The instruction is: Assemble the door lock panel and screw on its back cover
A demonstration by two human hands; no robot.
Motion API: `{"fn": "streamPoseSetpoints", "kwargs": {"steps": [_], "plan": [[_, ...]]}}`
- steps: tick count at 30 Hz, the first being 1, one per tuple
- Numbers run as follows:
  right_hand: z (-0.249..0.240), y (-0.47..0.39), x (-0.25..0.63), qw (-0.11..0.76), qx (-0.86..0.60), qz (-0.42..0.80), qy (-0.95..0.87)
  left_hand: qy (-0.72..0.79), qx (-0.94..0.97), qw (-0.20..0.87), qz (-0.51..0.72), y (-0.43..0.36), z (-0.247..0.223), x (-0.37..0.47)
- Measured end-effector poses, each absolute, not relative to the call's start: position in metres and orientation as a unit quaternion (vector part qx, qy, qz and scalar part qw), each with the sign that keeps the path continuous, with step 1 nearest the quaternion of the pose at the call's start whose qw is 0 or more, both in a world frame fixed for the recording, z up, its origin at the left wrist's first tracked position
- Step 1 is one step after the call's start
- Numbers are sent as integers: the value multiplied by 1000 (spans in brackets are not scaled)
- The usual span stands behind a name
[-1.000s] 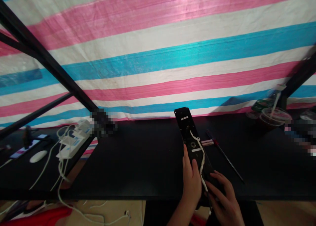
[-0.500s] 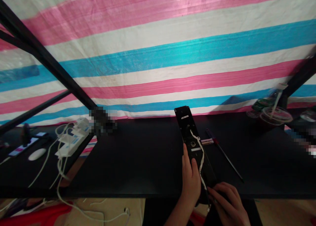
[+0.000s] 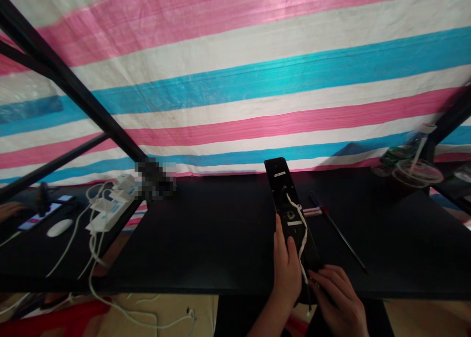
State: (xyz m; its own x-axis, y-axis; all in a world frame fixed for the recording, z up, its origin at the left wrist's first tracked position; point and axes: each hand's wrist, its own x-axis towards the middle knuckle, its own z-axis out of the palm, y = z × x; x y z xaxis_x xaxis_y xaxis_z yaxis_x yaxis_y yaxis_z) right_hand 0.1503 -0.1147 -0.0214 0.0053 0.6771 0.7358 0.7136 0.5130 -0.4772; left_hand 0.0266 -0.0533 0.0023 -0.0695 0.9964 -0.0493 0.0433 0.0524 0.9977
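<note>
A long black panel (image 3: 276,175), with small labels and holes on its face, leans lengthwise over the table's front edge. Along its left side lies my left hand (image 3: 287,271), fingers closed around the edge, thumb on the face. A white-wrapped cable (image 3: 304,234) runs down the panel to a small connector (image 3: 308,314) hanging near the bottom. By the panel's lower right edge, my right hand (image 3: 340,293) is pinched around a small, brass-looking piece (image 3: 314,282), too small to name. Right of the panel rests a long thin screwdriver (image 3: 344,239).
A small pale pinkish item (image 3: 312,211) lies between panel and screwdriver. At right stands a lidded plastic cup (image 3: 417,172) with a straw. On the left are a white power strip (image 3: 106,212) with cables, a white mouse (image 3: 59,227), a phone (image 3: 46,214) and another person's hand (image 3: 11,210).
My right hand has risen slightly along the panel's edge, and the small brass-looking piece now shows at its fingertips. My left hand keeps its hold. Another person's hand has appeared at far left.
</note>
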Motion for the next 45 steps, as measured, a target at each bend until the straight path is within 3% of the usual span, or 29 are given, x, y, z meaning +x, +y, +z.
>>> {"fn": "streamPoseSetpoints", "kwargs": {"steps": [16,27,31,36,39,45], "plan": [[-19,-117,157,464,-485,33,-741,502,425,544,521,-53,-4,23],[-30,-119,151,494,-489,51,-717,502,424,546,519,-53,-1,23],[-33,-121,165,495,-507,126,-695,505,426,544,518,-54,-5,23],[-41,-84,163,529,-606,272,-528,511,437,526,521,-54,-11,25],[-39,-57,151,530,-578,367,-501,507,448,520,521,-53,-13,24],[-29,-46,139,555,-541,421,-470,502,457,521,518,-46,-10,19]]}}
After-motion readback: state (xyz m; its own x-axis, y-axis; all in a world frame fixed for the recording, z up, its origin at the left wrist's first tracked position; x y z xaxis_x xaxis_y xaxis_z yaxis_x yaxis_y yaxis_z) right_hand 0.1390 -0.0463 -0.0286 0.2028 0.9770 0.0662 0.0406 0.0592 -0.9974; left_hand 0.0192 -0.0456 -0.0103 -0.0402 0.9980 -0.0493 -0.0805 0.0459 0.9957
